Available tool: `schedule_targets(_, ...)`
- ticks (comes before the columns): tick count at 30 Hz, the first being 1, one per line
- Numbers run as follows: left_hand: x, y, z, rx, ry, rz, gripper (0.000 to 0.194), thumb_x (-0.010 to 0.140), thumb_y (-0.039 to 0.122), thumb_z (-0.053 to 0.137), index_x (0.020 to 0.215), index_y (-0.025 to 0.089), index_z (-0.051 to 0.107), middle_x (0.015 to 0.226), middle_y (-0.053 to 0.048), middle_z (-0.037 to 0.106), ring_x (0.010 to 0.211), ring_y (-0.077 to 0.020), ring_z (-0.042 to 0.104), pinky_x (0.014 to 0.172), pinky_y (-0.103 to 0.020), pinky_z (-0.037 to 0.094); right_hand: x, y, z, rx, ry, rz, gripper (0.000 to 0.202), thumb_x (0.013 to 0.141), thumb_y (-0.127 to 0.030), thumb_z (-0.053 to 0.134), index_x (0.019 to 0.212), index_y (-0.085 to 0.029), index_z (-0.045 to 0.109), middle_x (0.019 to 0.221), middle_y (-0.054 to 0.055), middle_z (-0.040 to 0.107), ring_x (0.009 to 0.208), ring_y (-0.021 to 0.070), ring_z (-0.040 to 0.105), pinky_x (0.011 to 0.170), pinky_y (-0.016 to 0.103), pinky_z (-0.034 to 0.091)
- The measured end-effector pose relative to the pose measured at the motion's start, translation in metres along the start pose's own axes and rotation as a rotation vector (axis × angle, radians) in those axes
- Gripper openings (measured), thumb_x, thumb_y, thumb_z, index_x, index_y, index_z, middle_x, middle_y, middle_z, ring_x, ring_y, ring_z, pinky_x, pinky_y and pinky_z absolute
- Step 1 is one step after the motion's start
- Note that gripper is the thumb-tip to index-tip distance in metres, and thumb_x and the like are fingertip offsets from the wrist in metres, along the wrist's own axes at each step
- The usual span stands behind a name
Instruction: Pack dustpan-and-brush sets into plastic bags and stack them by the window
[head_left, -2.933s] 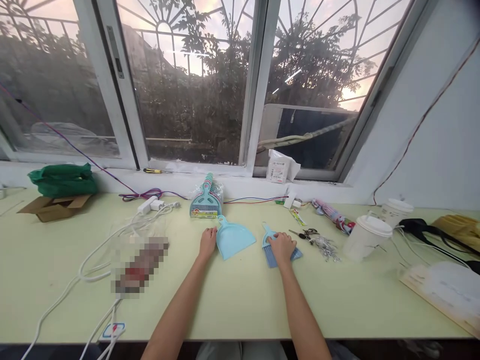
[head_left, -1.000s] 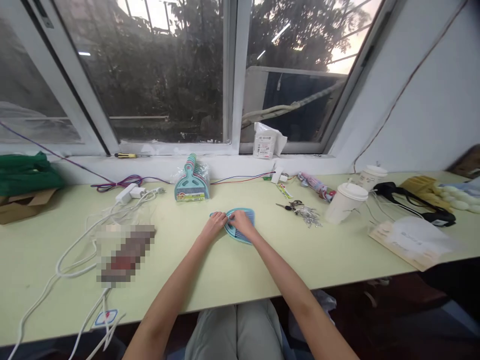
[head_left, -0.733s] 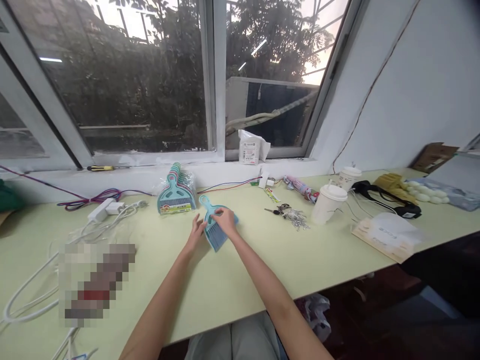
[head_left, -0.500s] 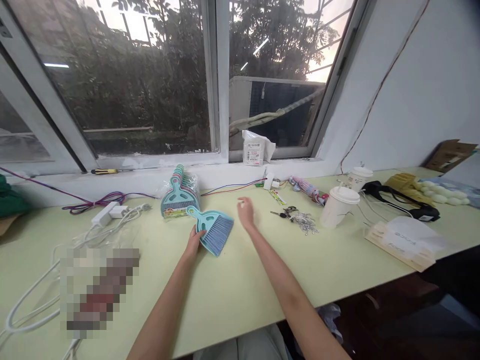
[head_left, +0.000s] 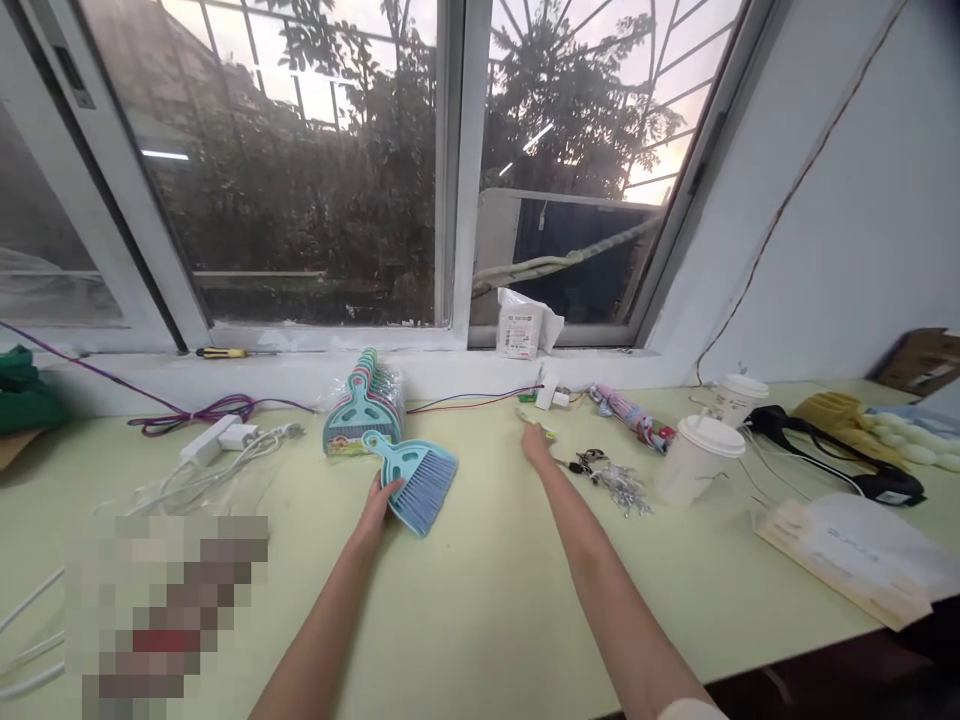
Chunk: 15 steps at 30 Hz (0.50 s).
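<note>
A light-blue mini dustpan with a grey-bristled brush [head_left: 424, 488] clipped into it is in my left hand [head_left: 375, 508]. My left fingers wrap round its left edge, the thumb on top, and its handle points to the upper left. Just behind it a stack of the same dustpan sets [head_left: 358, 412] stands in clear plastic. My right hand [head_left: 535, 443] is low over the table at the right, closed on a small yellow-green label strip [head_left: 550, 435]. The fingers cover most of the strip. Keys with a silvery charm [head_left: 621, 485] lie just right of that hand.
White lidded cups [head_left: 697, 460] and a folded umbrella [head_left: 630, 415] stand and lie to the right. A power adapter with cables [head_left: 210, 440] is on the left. A screwdriver [head_left: 221, 353] lies on the windowsill. A white plastic packet [head_left: 519, 330] leans by the window.
My right hand has moved right and closed on the label strip, which has shifted slightly left. My left hand keeps the dustpan set. The camera view has tilted up a little.
</note>
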<state>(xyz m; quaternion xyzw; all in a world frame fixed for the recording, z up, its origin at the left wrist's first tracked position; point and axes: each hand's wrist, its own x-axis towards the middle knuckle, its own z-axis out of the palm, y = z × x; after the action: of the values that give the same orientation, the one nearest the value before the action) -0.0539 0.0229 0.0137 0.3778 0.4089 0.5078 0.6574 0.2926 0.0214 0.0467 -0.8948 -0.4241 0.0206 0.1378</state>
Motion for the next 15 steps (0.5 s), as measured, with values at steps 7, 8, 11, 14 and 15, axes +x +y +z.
schedule_targets(7,-0.007,0.000,0.000,-0.062,0.017,0.033,0.043,0.061,0.018,0.072,0.102,0.023,0.058,0.092,-0.001,0.066,0.078,-0.0149,0.062,0.072,-0.026,0.050,-0.105,-0.016,0.027,0.242,0.062,-0.481,0.031,0.094,-0.019,0.039,0.117,-0.020,0.059,0.095,0.009,0.070,0.092,0.0218,0.063,0.106,0.049,0.028)
schedule_targets(8,-0.009,0.000,0.000,-0.072,0.027,0.028,0.043,0.061,0.018,0.072,0.101,0.023,0.058,0.091,0.000,0.066,0.078,-0.0148,0.062,0.072,-0.027,0.049,-0.119,-0.014,0.027,0.264,0.067,-0.521,0.030,0.093,-0.018,0.041,0.115,-0.021,0.062,0.093,0.008,0.071,0.089,0.0214,0.063,0.109,0.051,0.023)
schedule_targets(11,-0.016,0.002,0.000,-0.096,0.028,0.009,0.043,0.063,0.018,0.071,0.102,0.023,0.055,0.090,0.000,0.064,0.079,-0.0152,0.061,0.076,-0.029,0.049,-0.148,-0.010,0.022,0.337,0.123,-0.562,0.034,0.091,-0.012,0.039,0.108,-0.021,0.067,0.096,0.007,0.072,0.089,0.0201,0.064,0.114,0.052,0.015)
schedule_targets(14,-0.026,0.004,0.002,-0.106,-0.025,-0.013,0.045,0.065,0.021,0.073,0.106,0.024,0.054,0.092,-0.001,0.064,0.082,-0.0163,0.061,0.079,-0.032,0.050,-0.163,-0.022,0.015,0.445,0.257,-0.577,0.048,0.090,-0.004,0.031,0.119,-0.024,0.064,0.110,0.007,0.071,0.101,0.0171,0.064,0.117,0.048,0.014)
schedule_targets(15,-0.029,0.004,0.003,-0.115,-0.046,-0.020,0.047,0.065,0.023,0.073,0.108,0.024,0.054,0.094,-0.001,0.064,0.083,-0.0169,0.062,0.080,-0.033,0.050,-0.167,-0.030,0.014,0.469,0.276,-0.616,0.053,0.088,-0.001,0.030,0.122,-0.025,0.062,0.118,0.006,0.068,0.110,0.0163,0.061,0.118,0.047,0.012)
